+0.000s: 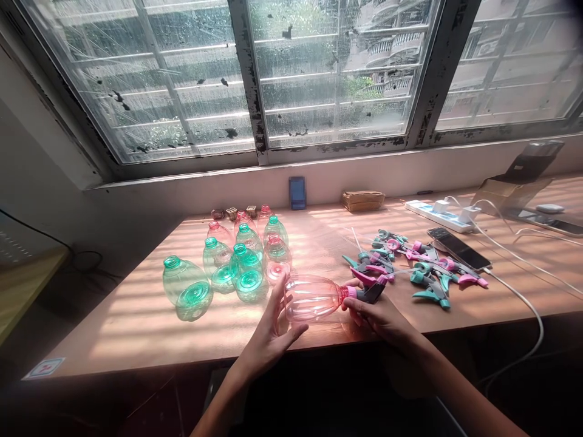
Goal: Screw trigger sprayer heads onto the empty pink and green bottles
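A clear pink spray bottle (314, 298) lies sideways between my two hands above the table's front edge. My left hand (276, 328) holds its base end, thumb below and fingers behind. At the neck, my right hand (364, 309) has its fingers closed on the pink collar of a pink and grey trigger sprayer (372, 288), which sits on the bottle's mouth. Whether the collar is screwed tight cannot be seen. Left of my hands stand several open-topped bottles, green ones (187, 288) and pink ones (276, 258). Loose trigger sprayers (430, 285) in pink, teal and grey lie heaped to the right.
A black phone (459, 249) on a white cable lies beyond the sprayers, near a white power strip (439, 215). Against the wall are a brown package (363, 201) and a blue upright card-like object (297, 193). A cardboard box (512, 191) stands far right.
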`<state>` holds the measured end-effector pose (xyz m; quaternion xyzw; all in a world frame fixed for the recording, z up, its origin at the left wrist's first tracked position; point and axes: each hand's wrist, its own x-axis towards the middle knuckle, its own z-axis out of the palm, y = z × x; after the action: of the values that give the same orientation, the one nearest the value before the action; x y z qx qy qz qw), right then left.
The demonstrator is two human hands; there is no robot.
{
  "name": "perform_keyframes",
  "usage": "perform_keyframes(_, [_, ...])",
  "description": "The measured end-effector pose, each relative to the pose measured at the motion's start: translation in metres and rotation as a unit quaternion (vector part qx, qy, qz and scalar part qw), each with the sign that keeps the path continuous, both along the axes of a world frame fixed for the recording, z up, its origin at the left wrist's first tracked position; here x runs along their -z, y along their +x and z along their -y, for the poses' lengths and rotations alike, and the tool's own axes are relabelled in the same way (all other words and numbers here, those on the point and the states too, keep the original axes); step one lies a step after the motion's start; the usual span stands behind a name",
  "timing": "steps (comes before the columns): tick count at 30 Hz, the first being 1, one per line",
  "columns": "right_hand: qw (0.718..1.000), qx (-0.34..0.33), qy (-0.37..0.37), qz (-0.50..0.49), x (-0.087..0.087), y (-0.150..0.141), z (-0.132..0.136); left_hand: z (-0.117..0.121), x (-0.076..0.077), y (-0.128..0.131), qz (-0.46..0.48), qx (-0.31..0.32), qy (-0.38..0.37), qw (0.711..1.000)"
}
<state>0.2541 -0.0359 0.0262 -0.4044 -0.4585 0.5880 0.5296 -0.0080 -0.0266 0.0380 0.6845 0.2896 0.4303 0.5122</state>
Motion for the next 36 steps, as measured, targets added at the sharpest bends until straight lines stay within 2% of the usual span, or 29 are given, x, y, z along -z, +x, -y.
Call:
perform_keyframes(2, [1.000, 0.002, 0.003, 0.002, 0.0010, 0.0001, -0.0008, 0.0006, -0.0006, 0.0000, -0.001, 0.001, 0.001, 1.000])
perform_keyframes(11, [1.000, -0.014, 0.012, 0.013, -0.0003, -0.0001, 0.0005, 0.0026, 0.0005, -0.0062, 0.009, 0.003, -0.095, 0.995])
perform_keyframes(18, [1.000, 0.002, 0.007, -0.003, -0.0027, -0.0011, 0.0000, -0.0007, 0.0003, -0.0012, 0.002, -0.009, -0.021, 1.000])
perform_keyframes(32, [1.000, -0.002, 0.006, 0.006, -0.0050, -0.0015, 0.0025, -0.0020, 0.0016, -0.0002, 0.021, -0.009, -0.041, 0.999])
perform_keyframes(36, [1.000, -0.010, 0.007, 0.007, -0.0053, -0.0008, 0.0003, -0.0020, 0.0009, 0.0009, -0.001, -0.016, -0.016, 1.000])
